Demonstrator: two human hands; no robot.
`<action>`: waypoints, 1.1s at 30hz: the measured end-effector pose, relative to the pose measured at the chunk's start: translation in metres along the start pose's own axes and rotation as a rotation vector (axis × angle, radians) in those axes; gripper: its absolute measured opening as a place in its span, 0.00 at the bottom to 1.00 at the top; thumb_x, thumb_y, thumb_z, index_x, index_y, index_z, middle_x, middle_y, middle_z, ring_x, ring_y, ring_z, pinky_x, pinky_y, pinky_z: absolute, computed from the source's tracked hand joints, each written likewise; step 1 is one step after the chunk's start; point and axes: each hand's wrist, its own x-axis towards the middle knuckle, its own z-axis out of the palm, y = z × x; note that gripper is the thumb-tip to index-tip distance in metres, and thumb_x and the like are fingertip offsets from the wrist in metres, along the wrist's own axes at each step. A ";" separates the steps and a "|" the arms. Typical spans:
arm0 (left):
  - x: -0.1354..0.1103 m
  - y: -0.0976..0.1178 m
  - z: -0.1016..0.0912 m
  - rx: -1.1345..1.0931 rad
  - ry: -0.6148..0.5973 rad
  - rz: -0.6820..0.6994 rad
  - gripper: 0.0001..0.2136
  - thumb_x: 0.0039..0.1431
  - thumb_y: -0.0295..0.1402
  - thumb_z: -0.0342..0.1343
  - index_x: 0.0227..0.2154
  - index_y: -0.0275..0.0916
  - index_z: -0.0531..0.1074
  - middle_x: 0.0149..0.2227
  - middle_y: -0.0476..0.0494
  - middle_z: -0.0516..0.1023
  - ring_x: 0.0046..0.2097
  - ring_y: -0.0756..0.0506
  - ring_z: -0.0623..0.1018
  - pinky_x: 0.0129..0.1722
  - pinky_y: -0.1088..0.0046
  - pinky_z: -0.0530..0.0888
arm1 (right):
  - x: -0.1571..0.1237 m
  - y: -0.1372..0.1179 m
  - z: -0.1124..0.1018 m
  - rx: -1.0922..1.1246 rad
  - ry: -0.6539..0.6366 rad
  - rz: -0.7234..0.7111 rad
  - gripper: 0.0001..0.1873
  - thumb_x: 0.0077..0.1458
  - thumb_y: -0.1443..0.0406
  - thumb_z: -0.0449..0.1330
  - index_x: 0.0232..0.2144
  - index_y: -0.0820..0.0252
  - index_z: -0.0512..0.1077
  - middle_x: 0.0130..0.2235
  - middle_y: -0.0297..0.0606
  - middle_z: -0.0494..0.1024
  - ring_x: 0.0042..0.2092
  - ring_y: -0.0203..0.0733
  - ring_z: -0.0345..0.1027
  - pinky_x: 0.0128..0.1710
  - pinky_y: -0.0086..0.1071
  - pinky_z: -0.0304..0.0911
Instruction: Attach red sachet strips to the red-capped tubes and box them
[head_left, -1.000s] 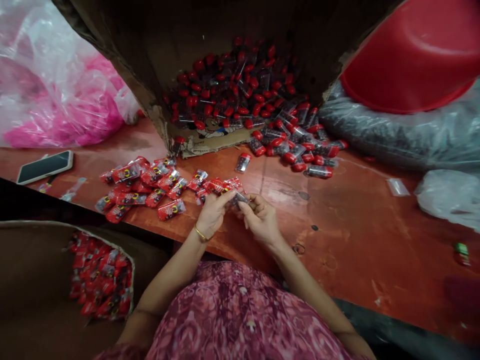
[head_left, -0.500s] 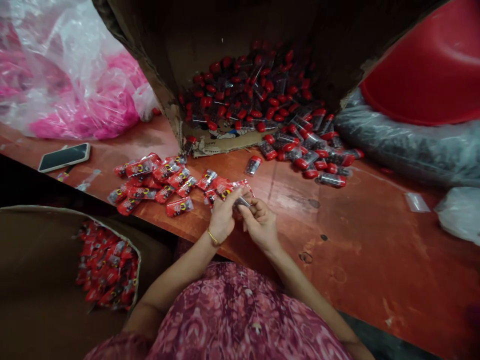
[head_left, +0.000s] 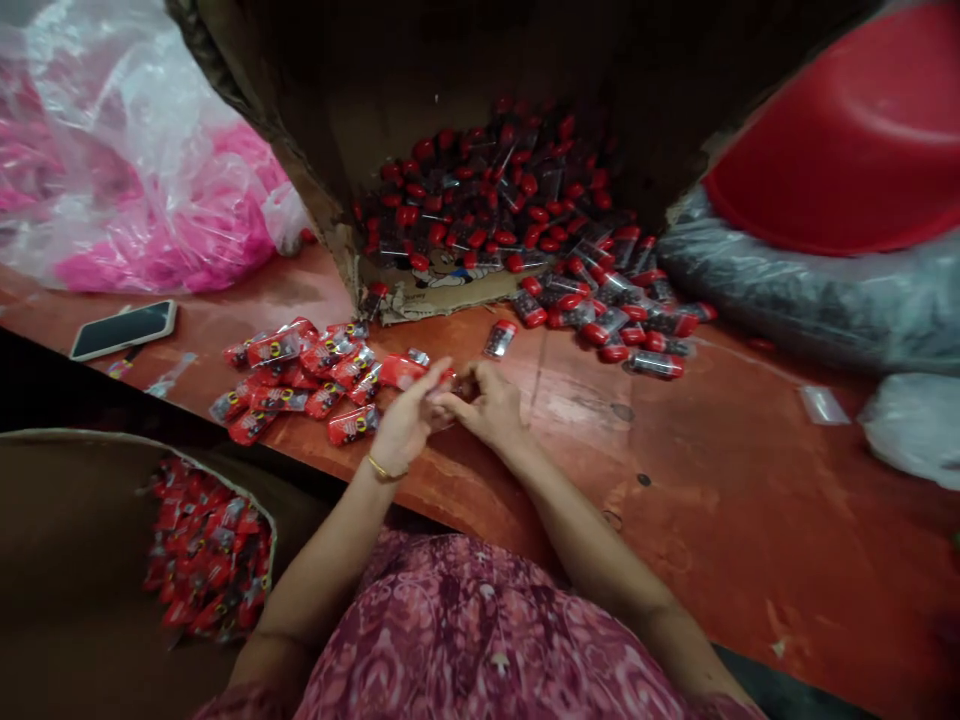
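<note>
In the head view my left hand (head_left: 405, 422), with a gold bracelet at the wrist, has its fingers stretched out toward my right hand (head_left: 493, 402). The right fingers are curled around something dark and small, mostly hidden; a small dark-filled bottle was visible between the hands half a second ago. Just past my left fingers lies a red packet (head_left: 401, 371). Left of it is a pile of red printed packets (head_left: 281, 385) with clear wrapping. A single red-capped bottle (head_left: 500, 339) lies just beyond my right hand.
A cardboard box (head_left: 457, 288) on its side spills red-capped bottles (head_left: 622, 300) onto the red table (head_left: 675, 540). A lower carton (head_left: 52, 440) holds red packets. A phone (head_left: 124, 330), a bag of pink material (head_left: 172, 240) and a red basin (head_left: 832, 150) on a filled bag stand around.
Both hands have shifted left, toward the packets. My left fingers have straightened. The bottle that showed between my hands is now mostly hidden. The view has moved slightly.
</note>
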 end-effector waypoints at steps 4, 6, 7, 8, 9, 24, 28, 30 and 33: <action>0.013 0.051 -0.025 0.035 0.185 0.099 0.10 0.59 0.35 0.48 0.35 0.36 0.72 0.27 0.45 0.79 0.31 0.48 0.79 0.34 0.73 0.74 | 0.024 0.017 -0.010 -0.475 0.027 -0.034 0.23 0.57 0.52 0.51 0.46 0.63 0.67 0.45 0.51 0.73 0.44 0.49 0.64 0.42 0.39 0.60; 0.023 0.074 -0.038 0.011 0.265 0.111 0.11 0.60 0.34 0.45 0.32 0.34 0.71 0.25 0.45 0.78 0.29 0.48 0.79 0.33 0.73 0.74 | 0.032 0.028 -0.018 -0.625 -0.003 -0.014 0.24 0.58 0.53 0.50 0.49 0.63 0.66 0.52 0.53 0.67 0.49 0.54 0.60 0.45 0.43 0.58; 0.029 0.083 -0.044 -0.004 0.306 0.114 0.11 0.60 0.33 0.45 0.32 0.34 0.70 0.24 0.45 0.77 0.28 0.48 0.79 0.31 0.73 0.75 | 0.034 0.033 -0.021 -0.672 -0.029 -0.012 0.23 0.57 0.54 0.51 0.50 0.62 0.67 0.54 0.53 0.66 0.50 0.55 0.59 0.45 0.44 0.57; 0.035 0.091 -0.048 -0.030 0.331 0.121 0.12 0.60 0.33 0.44 0.33 0.33 0.70 0.24 0.45 0.77 0.28 0.48 0.78 0.31 0.74 0.75 | 0.035 0.038 -0.025 -0.703 -0.055 -0.016 0.22 0.57 0.56 0.51 0.49 0.62 0.67 0.55 0.52 0.65 0.51 0.55 0.58 0.46 0.44 0.57; 0.041 0.098 -0.051 -0.063 0.346 0.134 0.13 0.61 0.35 0.44 0.35 0.33 0.70 0.24 0.44 0.76 0.28 0.48 0.78 0.31 0.74 0.75 | 0.034 0.043 -0.028 -0.722 -0.075 -0.024 0.20 0.57 0.57 0.52 0.49 0.61 0.68 0.55 0.51 0.65 0.51 0.55 0.57 0.45 0.44 0.57; 0.033 -0.010 -0.001 1.080 0.158 0.784 0.14 0.50 0.40 0.58 0.38 0.41 0.76 0.47 0.40 0.76 0.53 0.39 0.71 0.57 0.55 0.62 | -0.053 0.071 -0.084 -0.549 0.161 -0.093 0.14 0.56 0.60 0.53 0.41 0.62 0.70 0.53 0.52 0.67 0.52 0.52 0.62 0.50 0.46 0.59; 0.050 -0.036 0.010 1.817 0.019 0.761 0.12 0.52 0.40 0.57 0.39 0.46 0.77 0.57 0.41 0.69 0.62 0.34 0.58 0.59 0.47 0.53 | -0.054 0.069 -0.078 -0.550 0.184 -0.101 0.13 0.57 0.61 0.52 0.39 0.63 0.71 0.52 0.54 0.68 0.52 0.52 0.63 0.49 0.47 0.60; 0.055 -0.037 0.010 1.904 0.023 0.722 0.12 0.56 0.39 0.53 0.40 0.47 0.77 0.57 0.41 0.68 0.62 0.34 0.58 0.59 0.46 0.52 | -0.054 0.067 -0.079 -0.538 0.187 -0.108 0.13 0.56 0.61 0.53 0.38 0.64 0.71 0.51 0.54 0.70 0.51 0.52 0.64 0.48 0.47 0.61; 0.054 -0.037 0.008 1.772 0.048 0.753 0.11 0.57 0.36 0.52 0.38 0.47 0.78 0.55 0.42 0.71 0.62 0.35 0.59 0.59 0.45 0.49 | -0.052 0.057 -0.082 -0.482 0.204 -0.102 0.11 0.56 0.62 0.53 0.35 0.63 0.72 0.49 0.52 0.72 0.50 0.50 0.65 0.48 0.46 0.61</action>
